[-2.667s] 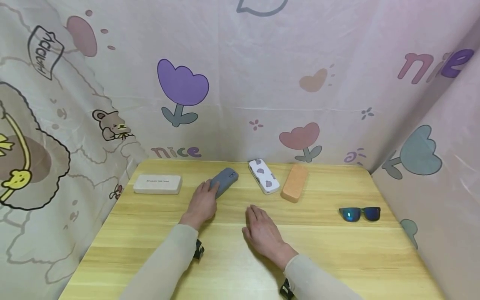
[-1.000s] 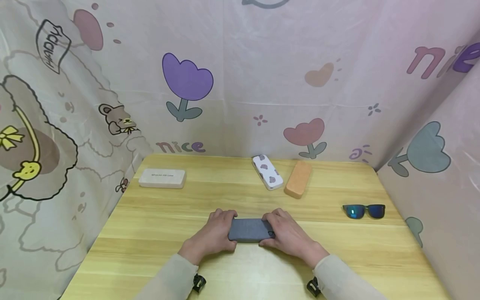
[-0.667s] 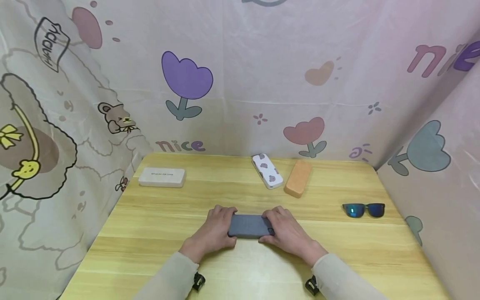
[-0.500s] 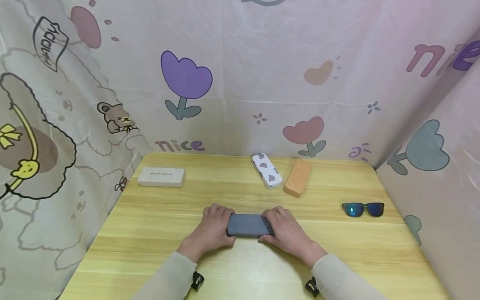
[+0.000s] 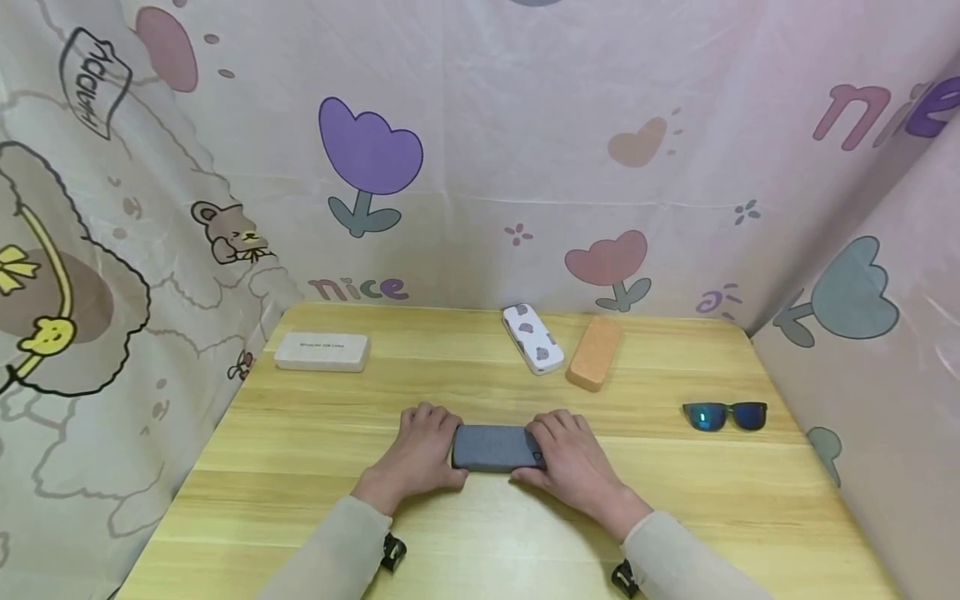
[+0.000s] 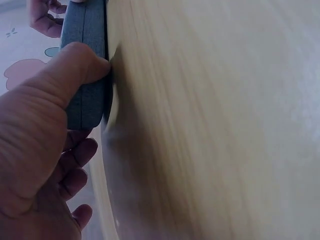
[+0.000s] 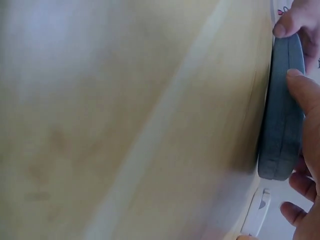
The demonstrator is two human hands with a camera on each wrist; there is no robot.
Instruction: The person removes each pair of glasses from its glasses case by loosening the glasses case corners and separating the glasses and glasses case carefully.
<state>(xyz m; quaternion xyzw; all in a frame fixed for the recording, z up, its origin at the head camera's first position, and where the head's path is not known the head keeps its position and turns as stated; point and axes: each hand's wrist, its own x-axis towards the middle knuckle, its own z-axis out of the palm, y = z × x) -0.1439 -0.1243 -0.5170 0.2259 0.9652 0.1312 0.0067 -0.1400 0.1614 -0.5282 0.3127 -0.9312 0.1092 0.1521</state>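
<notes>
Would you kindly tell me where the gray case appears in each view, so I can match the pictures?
Head: gray case at lower middle, between left hand and right hand.
Left wrist: case at upper left.
Right wrist: case near right edge.
Shared landmark: left hand, gripping one end in all three.
</notes>
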